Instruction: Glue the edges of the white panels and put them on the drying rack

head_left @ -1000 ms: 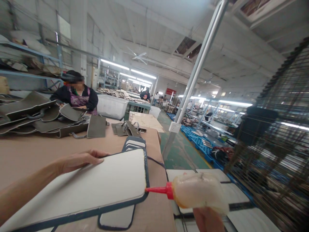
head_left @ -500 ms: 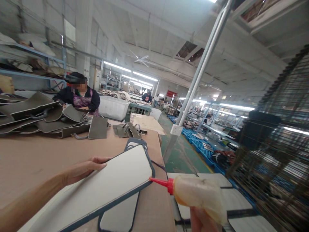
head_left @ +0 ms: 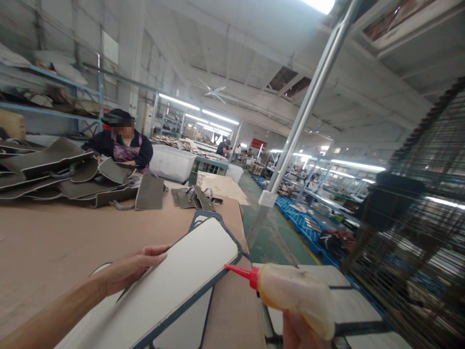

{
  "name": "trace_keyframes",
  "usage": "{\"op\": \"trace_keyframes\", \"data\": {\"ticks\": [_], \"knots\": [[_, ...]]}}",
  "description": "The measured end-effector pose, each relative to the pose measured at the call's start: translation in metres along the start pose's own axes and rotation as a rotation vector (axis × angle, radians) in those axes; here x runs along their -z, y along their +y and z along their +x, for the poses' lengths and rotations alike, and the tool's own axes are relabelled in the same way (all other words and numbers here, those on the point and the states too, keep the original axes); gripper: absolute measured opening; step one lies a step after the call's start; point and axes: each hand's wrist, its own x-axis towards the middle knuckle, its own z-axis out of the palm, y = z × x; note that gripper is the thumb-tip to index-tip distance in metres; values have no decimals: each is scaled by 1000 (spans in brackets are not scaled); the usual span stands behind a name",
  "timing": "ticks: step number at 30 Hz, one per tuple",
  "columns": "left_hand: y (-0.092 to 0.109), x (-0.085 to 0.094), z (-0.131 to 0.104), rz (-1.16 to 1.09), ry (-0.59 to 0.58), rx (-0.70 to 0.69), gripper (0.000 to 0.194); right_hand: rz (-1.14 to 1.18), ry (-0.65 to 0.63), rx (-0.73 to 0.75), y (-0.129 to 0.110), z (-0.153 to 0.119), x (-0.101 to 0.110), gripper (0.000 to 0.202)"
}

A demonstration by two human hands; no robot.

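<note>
Left fingers (head_left: 157,253) hold one flat, white, dark-edged panel (head_left: 181,281); right fingers (head_left: 295,327) clasp one translucent bottle (head_left: 290,288), red nozzle (head_left: 242,273) perhaps touching the panel's rim.

A large factory workshop under a high ceiling (head_left: 250,39). Tube lights (head_left: 178,102) hang in rows over worktables (head_left: 213,159) spread with flat pieces (head_left: 189,144). A person (head_left: 146,151) in a purple patterned apron (head_left: 125,152) is behind a heap of grey-brown panels (head_left: 65,169) on a broad table (head_left: 109,232). Metal shelving (head_left: 62,79) stands at left; loaded blue pallets (head_left: 296,214) line a green floor (head_left: 271,240).
</note>
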Motion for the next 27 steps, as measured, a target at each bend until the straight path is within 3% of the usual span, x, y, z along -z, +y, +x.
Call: {"op": "trace_keyframes", "data": {"ticks": [6, 12, 17, 22, 27], "knots": [[-6, 1, 0, -11, 44, -16, 52, 191, 12, -103, -4, -11, -20, 69], [-4, -5, -3, 4, 42, -25, 55, 201, 19, -146, -8, -20, -34, 74], [-1, -9, -5, 16, 94, -35, 60, 103, -8, -143, 1, -26, -33, 69], [0, -6, -2, -2, 118, -30, 59, 130, 62, -186, 6, -32, -39, 74], [4, -4, 0, -17, 126, -24, 58, 148, 1, -189, 9, -35, -47, 73]]}}
